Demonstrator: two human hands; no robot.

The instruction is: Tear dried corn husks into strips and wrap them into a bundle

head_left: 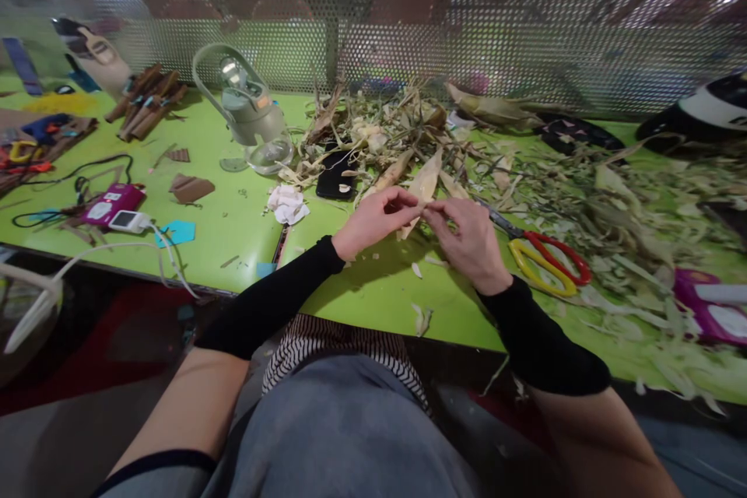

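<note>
A pale, pointed corn husk point(426, 177) is pinched at its near end between my two hands, above the green table. My left hand point(378, 222) has thumb and fingertips together on it. From the other side my right hand point(468, 240) closes its fingertips on the same spot, so the pinched part is mostly hidden. Scissors point(547, 261) with one red and one yellow handle lie just right of my right hand, blades partly behind it. A black phone point(337, 173) lies beyond my left hand, with husk scraps on it.
A heap of husks and shreds point(402, 124) spreads along the back and right. Left stand a clear bottle point(248, 109) and crumpled tissue point(287, 205); a purple device point(113, 205) trails cables. Another purple device point(715, 307) sits far right. A perforated metal screen point(513, 39) bounds the back.
</note>
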